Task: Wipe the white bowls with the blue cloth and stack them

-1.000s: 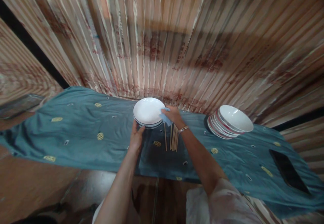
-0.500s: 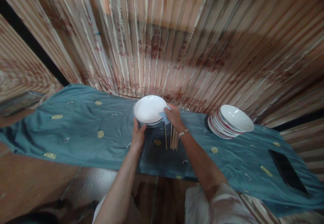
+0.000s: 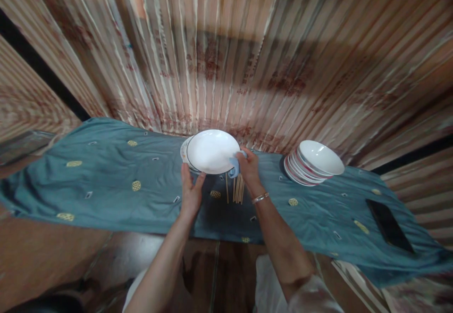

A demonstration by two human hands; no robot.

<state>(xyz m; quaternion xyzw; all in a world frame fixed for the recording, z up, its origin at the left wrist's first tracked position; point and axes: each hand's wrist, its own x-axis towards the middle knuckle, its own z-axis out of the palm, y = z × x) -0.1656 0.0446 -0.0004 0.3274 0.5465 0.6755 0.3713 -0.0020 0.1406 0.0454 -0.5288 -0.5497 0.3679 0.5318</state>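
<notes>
A white plate (image 3: 213, 152) sits tilted and shifted to the right over a patterned plate (image 3: 184, 152), whose left rim shows beneath it. My right hand (image 3: 248, 168) is closed on a light blue cloth (image 3: 234, 168), pressed at the white plate's right rim. Whether its hidden fingers also grip the rim, I cannot tell. At the near left edge of the plates is my left hand (image 3: 191, 194), thumb and fingers spread and touching the rims. Several chopsticks (image 3: 238, 190) lie on the cloth-covered table just in front of the plates.
To the right stands a stack of white bowls (image 3: 314, 162) with red-patterned sides, the top one tilted. A black phone (image 3: 389, 226) lies near the right end of the green tablecloth (image 3: 109, 190). Behind the table hangs a pleated curtain (image 3: 212, 68).
The top plate has slid right off the one below, exposing a patterned rim on the left. My right hand moved slightly right with the cloth; my left fingers have spread wider.
</notes>
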